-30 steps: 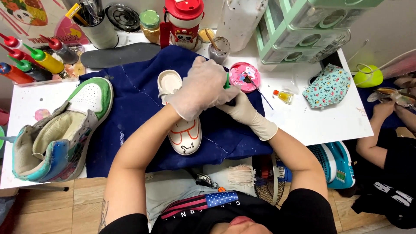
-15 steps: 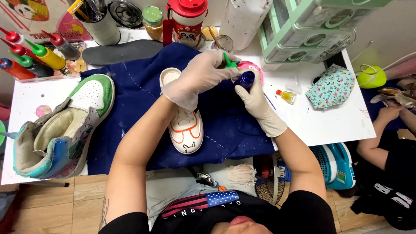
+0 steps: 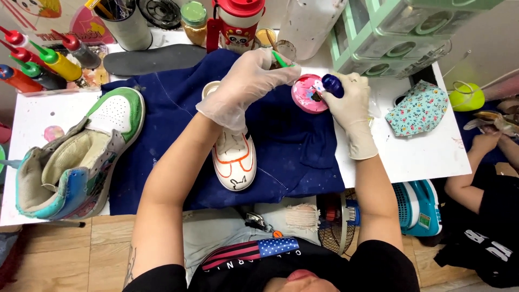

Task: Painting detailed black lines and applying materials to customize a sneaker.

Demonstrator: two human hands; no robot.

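**Brush over the pink palette, both hands at its rim**

The brush [image 3: 279, 59], green-handled, is pinched in the left hand [image 3: 246, 81], gloved fingers closed round it. Its long axis slants down toward the palette [image 3: 308, 93], a small round pink dish on the blue cloth [image 3: 178, 140]. The brush's tip sits at the palette's left edge; whether it touches the paint I cannot tell. The right hand [image 3: 350, 105], also gloved, is wrapped round a dark blue bottle [image 3: 332, 85] tipped over the palette's right rim. So the palette lies between the 2 hands, each about equally close. Left of the palette and nearer the person, a small white shoe [image 3: 233, 162] lies under the left forearm. Far left of the palette, a green-toed sneaker [image 3: 75, 157] rests on the table [image 3: 416, 157].
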